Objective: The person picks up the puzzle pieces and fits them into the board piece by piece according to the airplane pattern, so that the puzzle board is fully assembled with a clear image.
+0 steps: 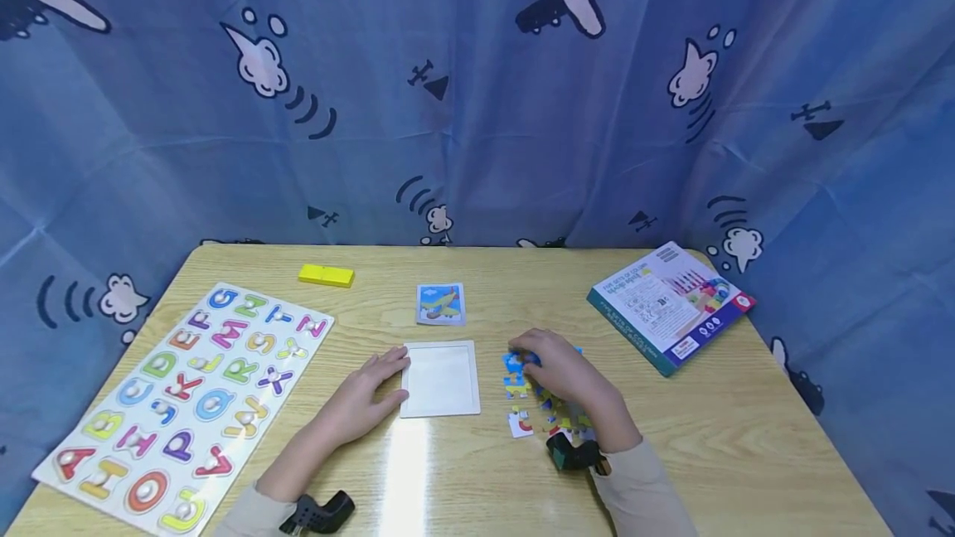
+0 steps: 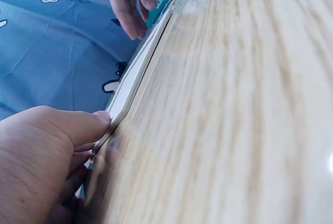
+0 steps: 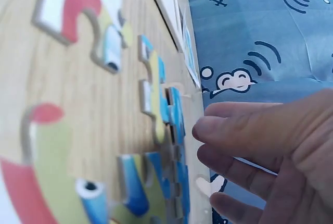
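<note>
A white, shallow puzzle tray (image 1: 440,379) lies on the table with a raised rim and a bare inside. My left hand (image 1: 363,400) touches its left side, thumb and fingers spread along the edge; the left wrist view has the thumb (image 2: 99,122) at the rim. My right hand (image 1: 555,363) hovers over a group of loose jigsaw pieces (image 1: 521,423) to the right of the tray. Its fingers are loosely bent and apart, with nothing between them in the right wrist view. Blue, yellow and red-and-white pieces (image 3: 78,10) lie flat there, some hidden under this hand.
Behind the tray lies a small picture card (image 1: 440,304) of a yellow plane. A yellow block (image 1: 326,275) sits at the back left. An alphabet knob-puzzle board (image 1: 186,408) covers the left side. At the right back is a boxed set (image 1: 671,305). A blue curtain (image 1: 477,106) hangs behind.
</note>
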Demonstrator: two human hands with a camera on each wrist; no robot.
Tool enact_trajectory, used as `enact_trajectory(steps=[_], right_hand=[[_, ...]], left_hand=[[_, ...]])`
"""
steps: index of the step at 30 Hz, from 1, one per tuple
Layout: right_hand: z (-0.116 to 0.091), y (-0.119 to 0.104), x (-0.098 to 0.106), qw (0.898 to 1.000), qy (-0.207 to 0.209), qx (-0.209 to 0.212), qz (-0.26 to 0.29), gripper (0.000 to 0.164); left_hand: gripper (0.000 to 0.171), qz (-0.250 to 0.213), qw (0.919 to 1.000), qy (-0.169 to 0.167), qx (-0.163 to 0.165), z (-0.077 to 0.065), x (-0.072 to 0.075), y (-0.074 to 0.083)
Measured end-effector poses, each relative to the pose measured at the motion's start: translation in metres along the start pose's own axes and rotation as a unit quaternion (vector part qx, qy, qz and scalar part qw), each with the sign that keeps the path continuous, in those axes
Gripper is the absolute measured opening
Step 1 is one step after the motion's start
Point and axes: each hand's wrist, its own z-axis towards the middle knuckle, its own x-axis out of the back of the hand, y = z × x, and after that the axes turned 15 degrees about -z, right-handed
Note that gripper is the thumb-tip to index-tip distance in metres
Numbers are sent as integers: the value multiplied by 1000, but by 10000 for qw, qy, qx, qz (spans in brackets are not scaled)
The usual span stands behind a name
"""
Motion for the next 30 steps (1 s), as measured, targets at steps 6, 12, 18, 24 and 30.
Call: enact_trajectory(steps=[6,12,18,24,30], right_hand=[[3,1,-4,9999,-72,32,-123,34],[4,2,-9,9995,113,48,-279,32],[5,3,-12,9991,286,55,-295,27],[4,4,-11,9994,243,-87,-244,24],[2,3,-6,9993,246,-252,-127,26]], left_hand=[[49,-2,10000,-28,19,0,0,-2],[50,3,10000,-49,69,-1,0,-2],[50,54,10000,-39,31,0,0,0],[52,173,9997,-106,150,0,1,1],[52,234,9995,-153,162,-1,1,2]])
